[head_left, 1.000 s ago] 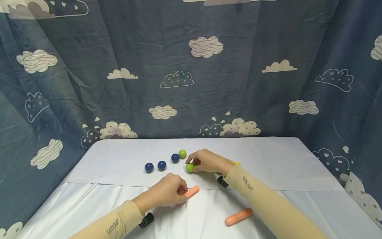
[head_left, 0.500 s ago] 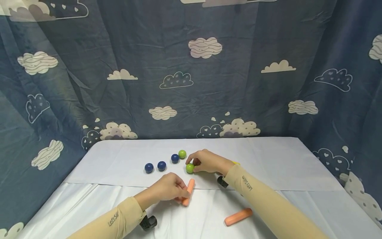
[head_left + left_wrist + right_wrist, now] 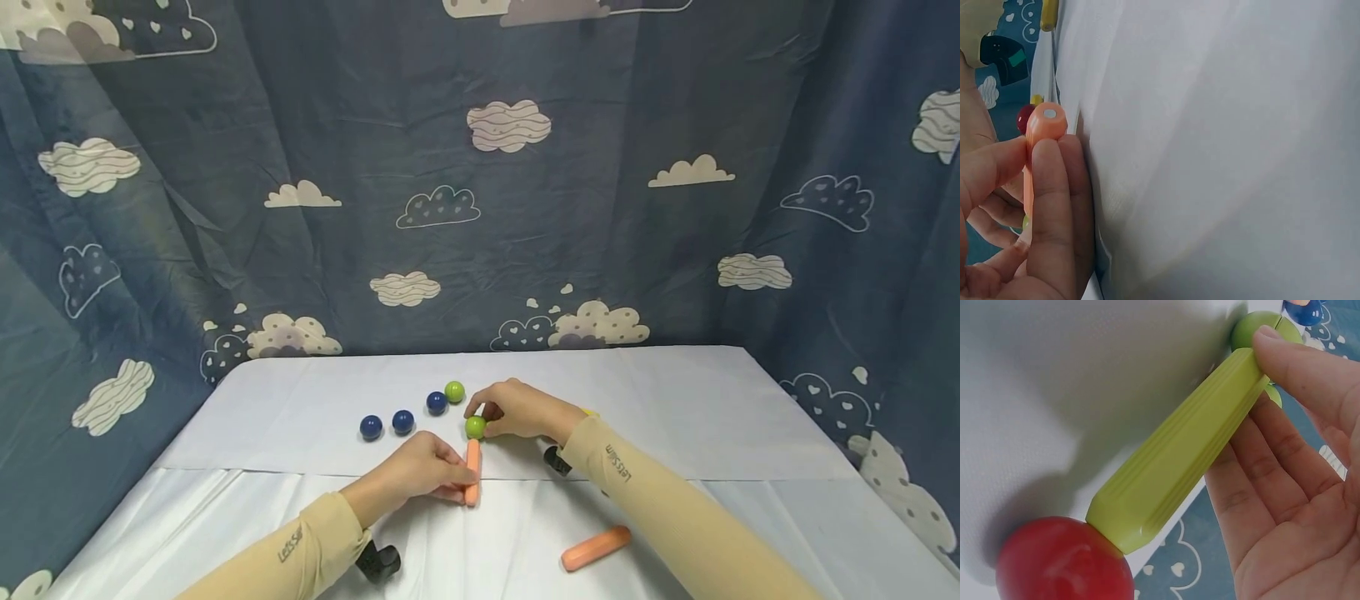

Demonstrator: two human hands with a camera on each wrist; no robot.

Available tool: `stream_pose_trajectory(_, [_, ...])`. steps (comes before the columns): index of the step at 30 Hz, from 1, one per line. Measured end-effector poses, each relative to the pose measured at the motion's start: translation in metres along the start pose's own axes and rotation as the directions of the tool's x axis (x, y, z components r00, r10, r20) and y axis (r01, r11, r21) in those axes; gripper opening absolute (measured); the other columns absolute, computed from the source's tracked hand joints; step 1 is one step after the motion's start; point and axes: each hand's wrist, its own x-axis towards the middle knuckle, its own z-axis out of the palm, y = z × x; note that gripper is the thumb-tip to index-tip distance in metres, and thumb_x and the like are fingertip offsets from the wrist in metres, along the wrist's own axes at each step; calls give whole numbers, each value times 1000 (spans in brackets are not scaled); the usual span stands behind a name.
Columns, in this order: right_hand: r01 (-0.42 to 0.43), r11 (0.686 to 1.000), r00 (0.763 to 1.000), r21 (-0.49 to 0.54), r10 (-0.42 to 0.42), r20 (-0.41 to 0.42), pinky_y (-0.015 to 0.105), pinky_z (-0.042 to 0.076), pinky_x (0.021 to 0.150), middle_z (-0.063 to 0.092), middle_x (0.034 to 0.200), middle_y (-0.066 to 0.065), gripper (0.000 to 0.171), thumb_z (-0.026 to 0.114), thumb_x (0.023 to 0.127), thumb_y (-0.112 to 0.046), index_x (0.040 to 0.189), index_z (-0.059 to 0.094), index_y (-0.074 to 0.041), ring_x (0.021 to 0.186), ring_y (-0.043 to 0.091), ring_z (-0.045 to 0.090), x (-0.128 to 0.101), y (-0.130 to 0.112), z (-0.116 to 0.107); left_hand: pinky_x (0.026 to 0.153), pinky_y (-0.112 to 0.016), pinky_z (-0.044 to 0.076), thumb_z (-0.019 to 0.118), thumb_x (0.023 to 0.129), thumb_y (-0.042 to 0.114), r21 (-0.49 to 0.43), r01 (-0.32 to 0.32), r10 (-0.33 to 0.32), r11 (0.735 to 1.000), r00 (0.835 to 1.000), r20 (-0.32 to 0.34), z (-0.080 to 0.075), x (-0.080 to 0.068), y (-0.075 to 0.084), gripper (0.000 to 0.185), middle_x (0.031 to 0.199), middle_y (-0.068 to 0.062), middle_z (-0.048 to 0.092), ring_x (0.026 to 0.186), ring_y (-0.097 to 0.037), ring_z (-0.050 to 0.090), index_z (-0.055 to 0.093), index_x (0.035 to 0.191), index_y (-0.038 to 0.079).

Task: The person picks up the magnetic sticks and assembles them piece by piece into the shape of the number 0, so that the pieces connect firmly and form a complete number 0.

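Observation:
My left hand point(image 3: 426, 472) pinches an orange rod point(image 3: 472, 463) between thumb and fingers. Its near end, in the left wrist view, shows a silver disc point(image 3: 1050, 114). The rod points away from me, its far end right at a green ball point(image 3: 476, 427). My right hand point(image 3: 521, 410) holds that ball, with the thumb point(image 3: 1297, 372) pressed where the ball meets a yellow-green rod point(image 3: 1172, 456). At this rod's other end sits a red ball point(image 3: 1063, 562). From the head camera, the right hand and forearm hide most of these joined pieces.
Beyond the hands, several loose balls lie on the white cloth: blue ones point(image 3: 402, 422) to the left and another green ball point(image 3: 454, 392) at the back. A second orange rod point(image 3: 596, 548) lies in front of the right forearm. A cloud-patterned curtain point(image 3: 330, 250) hangs behind the table.
My left hand has swung the orange rod from a rightward slant to pointing straight away, bringing its far end up to the held green ball. The right hand has stayed in place.

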Motion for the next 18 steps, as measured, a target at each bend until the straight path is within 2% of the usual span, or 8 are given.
stream_pose_trajectory(5, [-13,1000,1000,-10,13,-5,35,58,95,80,102,1,31,80,94,-4,123,77,-17,93,10,70,1,-2,1,71,-25,64,84,91,8,-40,7,-7,999,1000,-8,1,1,-1,14,87,-13,79,67,-8,74,75,95,-3])
stream_pose_trajectory(18, [-6,1000,1000,-29,5,-10,35,58,94,80,102,-1,32,81,94,-6,123,77,-17,90,6,67,2,-1,2,69,-23,63,83,94,10,-51,26,-27,998,999,-27,2,6,2,16,90,-13,78,67,-7,74,74,97,-2])
